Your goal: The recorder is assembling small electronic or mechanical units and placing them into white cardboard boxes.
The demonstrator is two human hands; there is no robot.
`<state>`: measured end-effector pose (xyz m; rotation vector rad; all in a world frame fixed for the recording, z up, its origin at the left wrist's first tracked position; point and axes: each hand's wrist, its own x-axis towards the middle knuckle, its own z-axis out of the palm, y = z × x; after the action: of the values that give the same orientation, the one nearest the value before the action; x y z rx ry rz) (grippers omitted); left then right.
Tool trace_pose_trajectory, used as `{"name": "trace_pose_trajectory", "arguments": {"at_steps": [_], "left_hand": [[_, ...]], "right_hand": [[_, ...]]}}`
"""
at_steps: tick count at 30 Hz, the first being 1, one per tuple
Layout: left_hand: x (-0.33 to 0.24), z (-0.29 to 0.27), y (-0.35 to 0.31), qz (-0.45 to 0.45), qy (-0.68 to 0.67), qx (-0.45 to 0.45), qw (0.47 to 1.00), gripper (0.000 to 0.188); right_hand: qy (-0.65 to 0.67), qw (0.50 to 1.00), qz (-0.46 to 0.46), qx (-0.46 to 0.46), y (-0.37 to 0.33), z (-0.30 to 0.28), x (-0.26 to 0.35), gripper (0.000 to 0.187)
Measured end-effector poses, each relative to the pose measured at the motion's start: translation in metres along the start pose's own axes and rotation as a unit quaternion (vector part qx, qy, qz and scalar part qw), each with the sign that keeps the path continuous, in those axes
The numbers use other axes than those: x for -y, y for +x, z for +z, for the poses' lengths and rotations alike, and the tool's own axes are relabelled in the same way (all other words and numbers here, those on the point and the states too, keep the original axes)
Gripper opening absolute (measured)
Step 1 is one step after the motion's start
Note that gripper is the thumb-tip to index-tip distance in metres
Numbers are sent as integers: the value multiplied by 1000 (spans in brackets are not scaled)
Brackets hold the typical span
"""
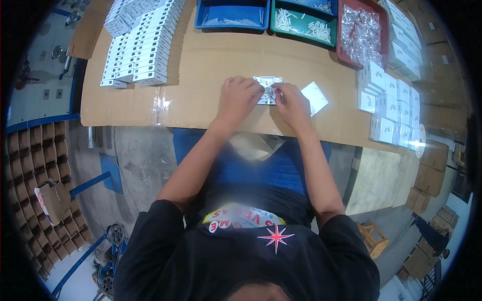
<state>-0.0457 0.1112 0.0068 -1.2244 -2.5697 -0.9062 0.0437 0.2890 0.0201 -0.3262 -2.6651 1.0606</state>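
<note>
A white square frame-like plate (pixel 267 80) with cut-outs lies on the cardboard-covered table in front of me. Over its middle is a small shiny greyish piece (pixel 268 93), perhaps a clear packet; its kind is too small to tell. My left hand (pixel 242 96) is closed, its thumb and fingertips at the left side of this piece. From the right, my right hand (pixel 292 103) pinches at the same piece with thumb and forefinger. Just right of that hand a flat white square panel (pixel 315 98) lies tilted on the table, apart from the plate.
Stacked white boxes (pixel 143 47) stand at the far left, more white boxes (pixel 389 105) at the right edge. Along the back are a blue bin (pixel 232 25), a green bin (pixel 304 40) of white plugs and a red bin (pixel 346 59) of clear packets. The table's front edge (pixel 196 128) runs beneath my forearms.
</note>
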Motion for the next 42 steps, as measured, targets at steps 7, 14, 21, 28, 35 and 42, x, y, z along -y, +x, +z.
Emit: {"name": "trace_pose_trajectory", "arguments": {"at_steps": [7,14,21,28,35,42], "left_hand": [[2,-2,-4,1,-9,40,999,29],[1,0,-13,1,-5,54,999,45],[8,1,-15,23,-19,-28,999,46],[4,-6,-15,-73,-105,-9,992,67],[0,-28,-29,-111,-63,39,991,71],[6,-24,-30,-130,-79,34,988,63]], "right_hand": [[-105,991,-83,18,-2,5,-2,18],[-115,990,-84,-18,-7,9,2,12],[-69,992,-87,-60,7,16,-5,10],[3,999,-12,-36,84,-9,8,14],[20,992,-92,-79,258,-10,12,17],[-180,959,-193,-100,390,16,-6,20]]}}
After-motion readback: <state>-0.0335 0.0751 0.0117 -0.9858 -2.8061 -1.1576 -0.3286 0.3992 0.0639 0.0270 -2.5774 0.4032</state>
